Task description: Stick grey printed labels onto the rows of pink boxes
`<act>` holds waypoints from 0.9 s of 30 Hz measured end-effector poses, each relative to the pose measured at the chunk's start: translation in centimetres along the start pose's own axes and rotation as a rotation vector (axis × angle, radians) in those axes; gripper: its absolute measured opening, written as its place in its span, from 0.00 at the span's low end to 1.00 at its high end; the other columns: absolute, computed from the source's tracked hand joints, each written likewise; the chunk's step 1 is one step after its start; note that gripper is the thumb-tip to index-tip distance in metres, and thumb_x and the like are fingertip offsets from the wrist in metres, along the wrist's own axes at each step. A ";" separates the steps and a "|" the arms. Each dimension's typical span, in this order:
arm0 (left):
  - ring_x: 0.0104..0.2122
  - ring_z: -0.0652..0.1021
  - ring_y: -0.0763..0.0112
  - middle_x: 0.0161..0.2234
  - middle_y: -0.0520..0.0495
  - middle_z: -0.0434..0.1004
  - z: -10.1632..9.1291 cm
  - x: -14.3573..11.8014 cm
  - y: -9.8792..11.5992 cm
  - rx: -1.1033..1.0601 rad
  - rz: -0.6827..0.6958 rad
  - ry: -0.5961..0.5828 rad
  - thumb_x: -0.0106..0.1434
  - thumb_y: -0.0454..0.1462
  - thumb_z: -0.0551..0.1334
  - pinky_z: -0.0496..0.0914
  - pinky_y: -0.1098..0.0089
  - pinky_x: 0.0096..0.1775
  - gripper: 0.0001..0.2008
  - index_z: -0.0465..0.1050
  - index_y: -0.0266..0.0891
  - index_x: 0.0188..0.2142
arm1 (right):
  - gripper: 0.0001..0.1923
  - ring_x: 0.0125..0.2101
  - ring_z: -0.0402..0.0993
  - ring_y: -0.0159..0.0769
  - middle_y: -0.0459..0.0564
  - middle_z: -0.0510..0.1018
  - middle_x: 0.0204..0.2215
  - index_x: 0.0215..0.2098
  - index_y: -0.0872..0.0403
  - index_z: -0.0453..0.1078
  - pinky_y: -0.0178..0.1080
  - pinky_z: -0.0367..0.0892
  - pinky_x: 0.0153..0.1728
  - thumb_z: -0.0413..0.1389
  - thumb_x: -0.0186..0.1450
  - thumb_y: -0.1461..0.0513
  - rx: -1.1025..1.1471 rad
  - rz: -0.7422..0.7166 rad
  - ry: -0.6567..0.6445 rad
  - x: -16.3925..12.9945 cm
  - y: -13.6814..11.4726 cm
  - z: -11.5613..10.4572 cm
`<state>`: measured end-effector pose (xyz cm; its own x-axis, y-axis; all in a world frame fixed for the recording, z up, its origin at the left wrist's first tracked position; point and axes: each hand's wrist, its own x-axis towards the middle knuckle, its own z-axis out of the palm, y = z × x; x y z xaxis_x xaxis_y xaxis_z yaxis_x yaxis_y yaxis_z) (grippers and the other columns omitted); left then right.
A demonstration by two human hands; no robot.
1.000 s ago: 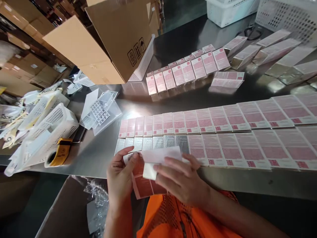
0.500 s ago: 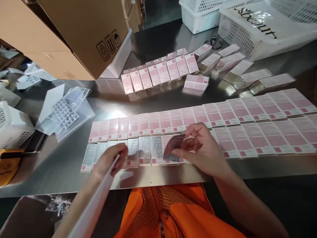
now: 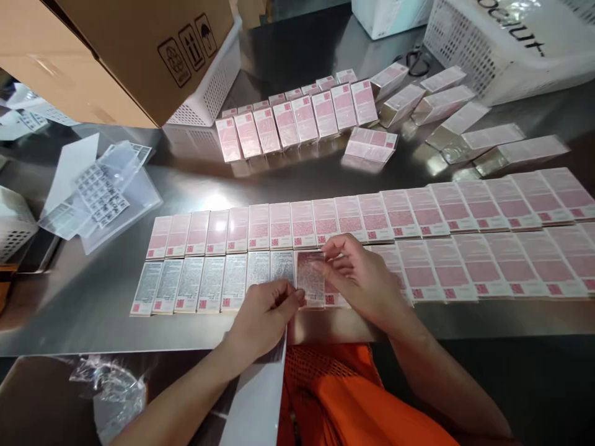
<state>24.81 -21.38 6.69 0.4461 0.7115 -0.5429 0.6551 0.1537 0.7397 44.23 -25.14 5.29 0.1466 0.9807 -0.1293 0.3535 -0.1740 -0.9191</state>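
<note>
Two rows of pink and white boxes lie side by side along the table's front. My right hand (image 3: 360, 275) pinches the upper edge of a clear label (image 3: 310, 279) with dark print, which lies over a pink box in the front row. My left hand (image 3: 264, 316) is closed at that box's lower left corner. From it hangs a long white label sheet (image 3: 255, 402), down past the table edge. Left of the label, several front-row boxes (image 3: 188, 285) bear dark print. The back-row boxes (image 3: 281, 226) and the front-row ones to the right (image 3: 458, 266) show plain pink panels.
Upright pink boxes (image 3: 297, 121) stand behind the rows, with wrapped boxes (image 3: 441, 105) lying to their right. A cardboard carton (image 3: 134, 56) rests over a white basket (image 3: 209, 87) at back left. Printed sheets (image 3: 102, 192) lie at left. Another white basket (image 3: 493, 68) stands at back right.
My left hand has moved right with the white sheet, up to the box under the label. The label, bent in my right hand before, now lies flat over that box.
</note>
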 end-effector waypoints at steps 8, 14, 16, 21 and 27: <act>0.22 0.67 0.70 0.18 0.51 0.67 0.6 0.8 0.3 0.231 -0.057 0.017 0.67 0.47 0.50 0.53 0.69 0.27 0.23 0.67 0.40 0.20 | 0.06 0.31 0.74 0.35 0.43 0.78 0.29 0.34 0.51 0.70 0.37 0.63 0.32 0.56 0.67 0.58 -0.279 0.022 0.019 2.1 0.2 0.6; 0.22 0.69 0.69 0.19 0.49 0.71 0.4 1.4 0.4 0.306 -0.070 -0.001 0.67 0.42 0.51 0.54 0.69 0.28 0.21 0.70 0.39 0.21 | 0.07 0.32 0.74 0.36 0.43 0.79 0.29 0.32 0.51 0.70 0.38 0.62 0.32 0.56 0.67 0.58 -0.345 0.032 0.013 2.5 0.2 1.2; 0.24 0.72 0.68 0.21 0.48 0.75 0.2 1.6 0.5 0.294 -0.078 -0.017 0.67 0.42 0.51 0.56 0.69 0.29 0.20 0.73 0.39 0.23 | 0.07 0.32 0.74 0.37 0.43 0.79 0.29 0.32 0.51 0.70 0.38 0.62 0.32 0.56 0.67 0.58 -0.368 0.044 0.015 2.6 0.3 1.3; 0.24 0.74 0.67 0.23 0.46 0.77 0.0 1.8 0.6 0.287 -0.077 -0.039 0.66 0.42 0.51 0.56 0.68 0.28 0.20 0.75 0.39 0.24 | 0.07 0.33 0.74 0.37 0.44 0.79 0.31 0.33 0.50 0.71 0.38 0.63 0.32 0.55 0.67 0.57 -0.406 0.067 0.027 2.6 0.5 1.3; 0.24 0.74 0.67 0.23 0.46 0.78 -0.1 2.1 0.6 0.280 -0.087 -0.053 0.66 0.41 0.52 0.58 0.68 0.28 0.20 0.76 0.38 0.24 | 0.07 0.32 0.74 0.37 0.44 0.79 0.30 0.33 0.50 0.71 0.38 0.62 0.32 0.54 0.67 0.57 -0.421 0.061 0.026 2.7 0.4 1.4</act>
<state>26.11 -19.72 5.99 0.4071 0.6657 -0.6253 0.8319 0.0124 0.5549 43.50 -22.46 4.02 0.2002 0.9658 -0.1648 0.6894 -0.2584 -0.6768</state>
